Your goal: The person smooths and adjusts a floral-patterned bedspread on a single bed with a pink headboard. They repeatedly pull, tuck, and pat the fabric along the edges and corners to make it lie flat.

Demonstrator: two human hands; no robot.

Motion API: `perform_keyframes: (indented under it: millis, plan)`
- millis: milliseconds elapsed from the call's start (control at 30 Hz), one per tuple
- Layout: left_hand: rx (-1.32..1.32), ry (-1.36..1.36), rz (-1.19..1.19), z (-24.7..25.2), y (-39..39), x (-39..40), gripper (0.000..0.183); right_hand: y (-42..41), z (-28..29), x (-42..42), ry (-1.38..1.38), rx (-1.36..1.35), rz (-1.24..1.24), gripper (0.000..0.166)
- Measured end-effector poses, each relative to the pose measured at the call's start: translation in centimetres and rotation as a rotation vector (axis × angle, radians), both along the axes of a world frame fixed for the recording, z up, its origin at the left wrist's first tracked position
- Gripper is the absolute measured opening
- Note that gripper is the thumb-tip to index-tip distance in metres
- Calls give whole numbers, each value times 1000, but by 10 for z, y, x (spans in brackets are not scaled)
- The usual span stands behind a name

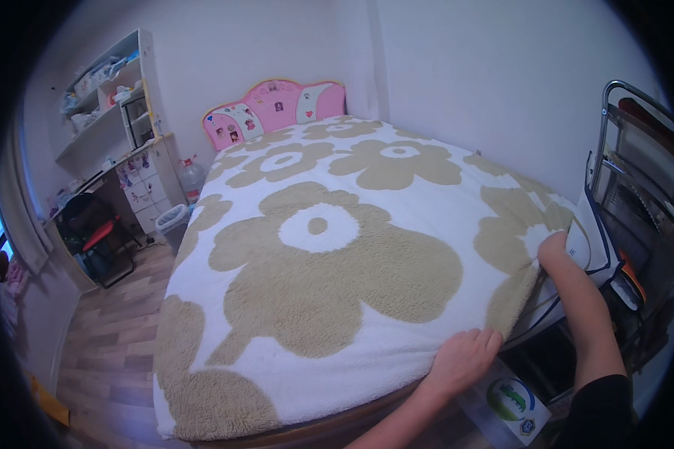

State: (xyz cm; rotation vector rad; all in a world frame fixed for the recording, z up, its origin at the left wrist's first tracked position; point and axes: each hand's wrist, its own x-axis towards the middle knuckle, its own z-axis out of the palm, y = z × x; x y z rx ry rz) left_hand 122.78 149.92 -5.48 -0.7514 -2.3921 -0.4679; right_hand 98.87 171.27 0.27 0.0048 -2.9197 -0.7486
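Observation:
A fleecy white bed cover with large beige flowers [342, 280] lies over the mattress of a bed with a pink headboard [278, 106]. My left hand [466, 356] grips the cover's edge at the near right corner, fingers curled over it. Farther up the right side, my right hand [553, 250] is at the cover's edge, its fingers mostly hidden by the fabric and the wrist. Between the hands the edge is drawn taut, and the fabric wrinkles near both. Part of the mattress side shows below the right hand.
Beside the bed's right side stand a metal-framed folding rack or ladder [606, 129] and a white bag with dark trim [595, 236]. A printed box [508, 401] sits on the floor below my left hand. To the left are a bin [173, 224], a water bottle [191, 177], a chair [98, 236] and a desk.

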Motion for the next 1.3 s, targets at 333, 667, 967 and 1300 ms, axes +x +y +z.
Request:
perform_keyframes:
  millis: [333, 667, 967, 1300]
  plan:
    - [-30, 82, 21, -4, 3, 6, 17, 8, -17, 2, -129, 263, -125, 42]
    - [47, 68, 394, 35, -94, 121, 41, -46, -24, 149, 629, -241, 978, 23]
    - [-106, 50, 532, 45, -160, 183, 30, -131, -33, 242, 397, -651, 1629, 18]
    - [-12, -49, 846, 30, -174, 173, 7, -152, -23, 232, 218, -681, 1410, 11]
